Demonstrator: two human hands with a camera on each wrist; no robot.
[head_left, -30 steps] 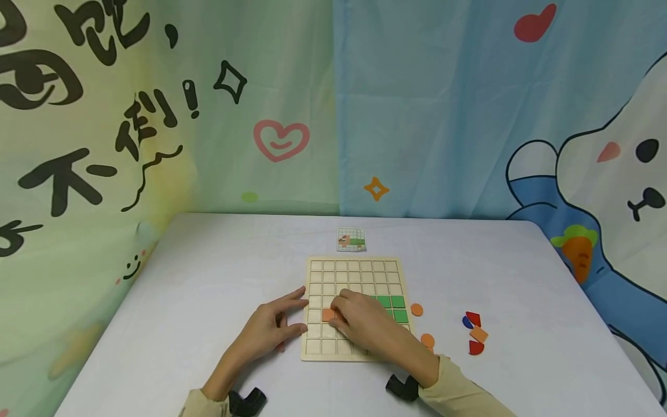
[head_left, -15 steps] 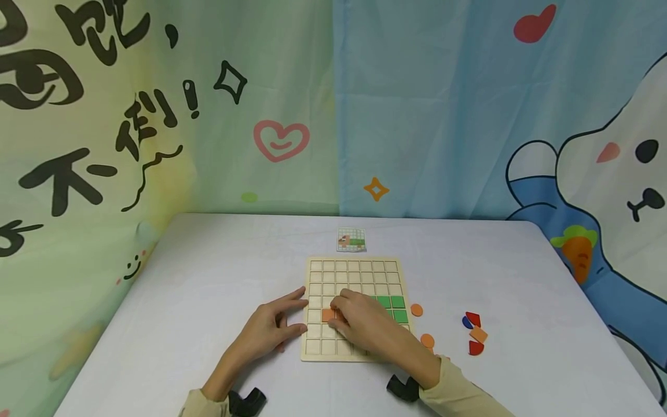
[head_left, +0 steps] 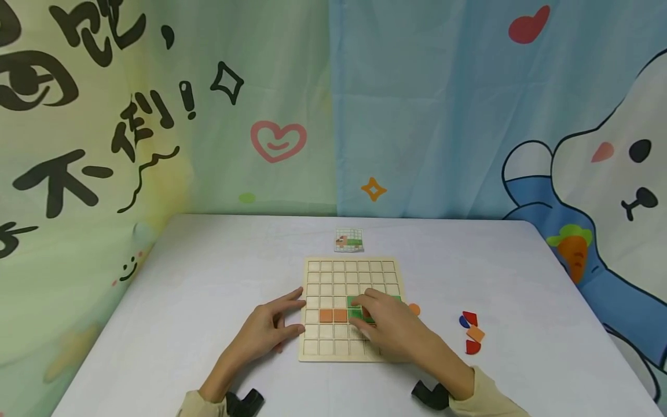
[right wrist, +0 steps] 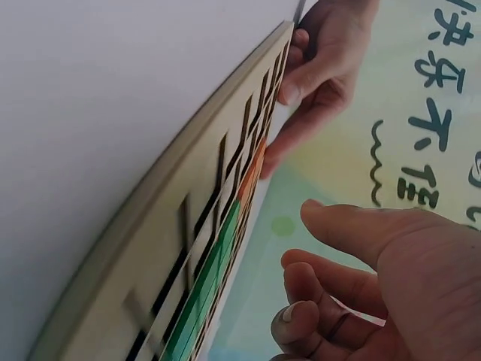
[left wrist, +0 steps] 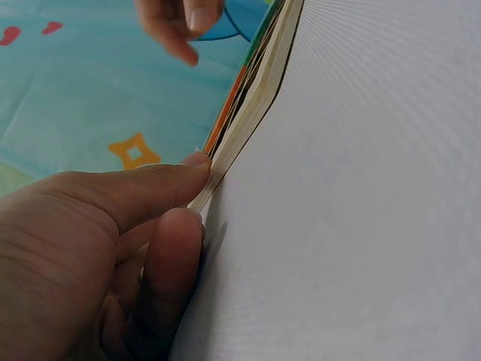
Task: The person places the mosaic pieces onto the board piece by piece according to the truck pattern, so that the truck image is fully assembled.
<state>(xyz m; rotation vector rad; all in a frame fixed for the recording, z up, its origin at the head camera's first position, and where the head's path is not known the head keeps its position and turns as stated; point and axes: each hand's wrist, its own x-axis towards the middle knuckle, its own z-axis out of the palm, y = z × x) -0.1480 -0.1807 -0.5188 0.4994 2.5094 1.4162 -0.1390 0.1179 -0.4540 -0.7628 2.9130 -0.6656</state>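
A wooden grid board (head_left: 325,350) lies on the table. Two orange square tiles (head_left: 340,315) sit side by side in one row, with green tiles (head_left: 355,314) to their right, partly covered by my right hand. My left hand (head_left: 272,323) rests its fingertips and thumb against the board's left edge. Over the board's right half is my right hand (head_left: 393,324), nothing held in it. In the right wrist view the thumb (right wrist: 353,226) stands apart from the loosely bent fingers (right wrist: 323,301).
Behind the board lies a small pattern card (head_left: 348,240). An orange disc (head_left: 414,308) sits by the board's right edge. Further right are red pieces (head_left: 473,347), a blue piece (head_left: 464,322) and an orange square (head_left: 475,334). Printed curtains (head_left: 417,116) hang behind the table.
My right hand has moved right, away from the orange tiles, uncovering a second one and some green tiles. The forearm now covers the nearer orange discs. My left hand stays at the board's edge.
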